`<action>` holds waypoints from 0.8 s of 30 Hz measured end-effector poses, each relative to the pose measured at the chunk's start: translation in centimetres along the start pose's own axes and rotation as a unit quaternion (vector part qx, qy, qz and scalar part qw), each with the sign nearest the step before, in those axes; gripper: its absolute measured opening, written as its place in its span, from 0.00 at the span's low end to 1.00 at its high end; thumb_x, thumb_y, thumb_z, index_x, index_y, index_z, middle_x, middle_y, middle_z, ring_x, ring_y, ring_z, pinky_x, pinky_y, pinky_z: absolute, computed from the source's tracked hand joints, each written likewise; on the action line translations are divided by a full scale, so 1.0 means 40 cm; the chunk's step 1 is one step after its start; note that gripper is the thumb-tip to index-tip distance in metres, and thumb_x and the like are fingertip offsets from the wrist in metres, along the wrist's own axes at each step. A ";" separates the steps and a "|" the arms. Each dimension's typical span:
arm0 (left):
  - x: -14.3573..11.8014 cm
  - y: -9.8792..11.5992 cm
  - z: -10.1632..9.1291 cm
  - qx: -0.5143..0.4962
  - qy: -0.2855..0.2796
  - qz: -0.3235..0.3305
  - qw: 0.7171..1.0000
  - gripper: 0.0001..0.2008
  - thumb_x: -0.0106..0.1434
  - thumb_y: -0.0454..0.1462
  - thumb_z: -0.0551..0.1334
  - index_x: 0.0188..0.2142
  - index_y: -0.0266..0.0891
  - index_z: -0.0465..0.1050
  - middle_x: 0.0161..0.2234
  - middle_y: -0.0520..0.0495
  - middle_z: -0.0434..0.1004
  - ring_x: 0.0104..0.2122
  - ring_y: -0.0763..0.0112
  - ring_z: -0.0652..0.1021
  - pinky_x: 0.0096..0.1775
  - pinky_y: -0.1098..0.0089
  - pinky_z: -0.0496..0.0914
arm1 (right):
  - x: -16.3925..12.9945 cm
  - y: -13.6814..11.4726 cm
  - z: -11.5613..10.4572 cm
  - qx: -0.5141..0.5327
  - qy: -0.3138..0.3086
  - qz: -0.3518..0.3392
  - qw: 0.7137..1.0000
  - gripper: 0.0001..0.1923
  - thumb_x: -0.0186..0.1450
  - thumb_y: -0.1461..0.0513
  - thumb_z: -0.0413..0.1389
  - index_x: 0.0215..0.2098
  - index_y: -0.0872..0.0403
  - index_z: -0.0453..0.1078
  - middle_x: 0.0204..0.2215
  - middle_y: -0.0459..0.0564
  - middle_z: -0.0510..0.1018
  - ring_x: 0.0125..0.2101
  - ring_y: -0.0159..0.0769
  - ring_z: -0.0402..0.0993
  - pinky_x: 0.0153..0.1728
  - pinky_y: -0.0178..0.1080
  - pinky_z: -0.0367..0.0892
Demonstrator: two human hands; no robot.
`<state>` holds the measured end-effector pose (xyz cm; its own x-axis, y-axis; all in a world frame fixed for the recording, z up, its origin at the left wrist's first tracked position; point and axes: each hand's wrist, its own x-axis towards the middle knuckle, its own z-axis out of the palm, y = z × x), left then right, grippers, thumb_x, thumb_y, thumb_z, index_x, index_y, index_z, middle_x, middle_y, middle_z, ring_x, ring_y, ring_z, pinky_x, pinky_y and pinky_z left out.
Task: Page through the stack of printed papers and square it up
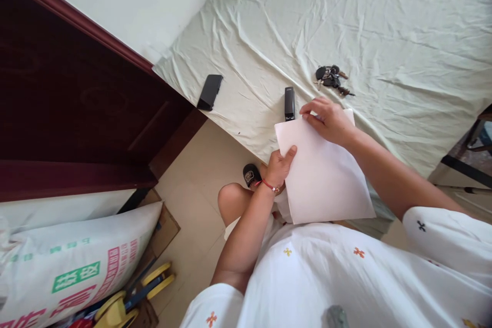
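A stack of white paper (325,177) leans between my lap and the table's edge, its lower side near my shirt. My left hand (280,165) grips its left edge, thumb lying on top and the other fingers hidden beneath. At the upper edge is my right hand (325,119), with thumb and fingers bent together on the paper there. A black stapler (289,102) lies on the cloth just beyond the paper's upper left part, close to my right fingertips.
A pale green cloth (265,51) covers the table in wrinkles. On it lie a bunch of keys (332,78) and a black phone-like object (210,92). To the left stand a dark red wooden panel (77,87), a large printed sack (77,261) and a yellow-wheeled item (115,310).
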<state>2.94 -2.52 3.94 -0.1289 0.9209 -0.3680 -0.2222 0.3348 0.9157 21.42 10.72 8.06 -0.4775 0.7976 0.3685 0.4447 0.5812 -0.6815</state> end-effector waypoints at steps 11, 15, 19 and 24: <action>0.023 0.026 -0.027 -0.141 0.092 0.048 0.985 0.27 0.48 0.55 0.80 0.39 0.39 0.85 0.43 0.43 0.88 0.48 0.57 0.85 0.54 0.61 0.77 | -0.212 0.042 -0.069 0.417 -0.034 0.383 0.823 0.33 0.57 0.44 0.72 0.56 0.47 0.77 0.43 0.52 0.86 0.43 0.49 0.85 0.47 0.50 0.82; 0.033 0.027 -0.006 -0.177 0.103 0.026 0.978 0.26 0.48 0.52 0.81 0.40 0.39 0.84 0.43 0.43 0.88 0.55 0.52 0.84 0.58 0.57 0.76 | -0.224 -0.003 -0.065 0.463 -0.051 0.491 0.737 0.24 0.47 0.50 0.79 0.36 0.52 0.81 0.33 0.54 0.87 0.32 0.48 0.86 0.35 0.46 0.83; 0.017 0.030 -0.006 -0.217 0.066 0.006 0.974 0.25 0.49 0.53 0.80 0.39 0.39 0.83 0.43 0.43 0.89 0.57 0.49 0.83 0.60 0.55 0.75 | -0.211 -0.011 -0.063 0.444 0.012 0.510 0.736 0.20 0.47 0.54 0.79 0.32 0.52 0.81 0.33 0.54 0.87 0.31 0.47 0.86 0.34 0.45 0.83; -0.009 0.023 -0.006 -0.181 0.055 -0.041 0.981 0.28 0.40 0.48 0.84 0.39 0.38 0.84 0.41 0.42 0.89 0.51 0.48 0.85 0.58 0.53 0.76 | -0.216 0.006 -0.054 0.449 -0.008 0.503 0.739 0.23 0.46 0.49 0.80 0.32 0.52 0.81 0.34 0.54 0.88 0.31 0.47 0.86 0.33 0.44 0.83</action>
<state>2.55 -2.59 4.87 -0.1952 0.8598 -0.4719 -0.5629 0.2959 0.7718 27.31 4.31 6.09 -0.2595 0.7471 -0.6119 -0.0979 -0.6507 -0.7530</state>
